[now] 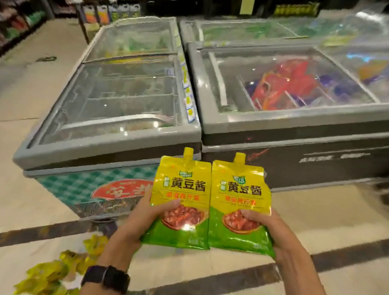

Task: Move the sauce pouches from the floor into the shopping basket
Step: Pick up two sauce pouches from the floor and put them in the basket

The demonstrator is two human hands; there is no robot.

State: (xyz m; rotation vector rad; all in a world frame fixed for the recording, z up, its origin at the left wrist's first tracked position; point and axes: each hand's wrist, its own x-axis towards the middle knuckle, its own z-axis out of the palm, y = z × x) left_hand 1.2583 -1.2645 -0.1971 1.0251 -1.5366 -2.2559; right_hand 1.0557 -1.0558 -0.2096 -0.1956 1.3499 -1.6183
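I hold two yellow-and-green spouted sauce pouches upright, side by side, in front of me. My left hand (pixel 136 220) grips the left pouch (pixel 182 189) at its lower left edge, thumb on the front. My right hand (pixel 273 231) grips the right pouch (pixel 240 193) at its lower right edge, thumb across the front. More yellow sauce pouches (pixel 57 275) lie scattered on the floor at the lower left, beside my left forearm. No shopping basket is in view.
Two glass-topped chest freezers stand straight ahead, a left freezer (pixel 109 123) and a right freezer (pixel 312 126). Stocked shelves (pixel 8 5) line the left aisle and the back wall. Beige tiled floor with dark stripes (pixel 357 263) runs under my arms.
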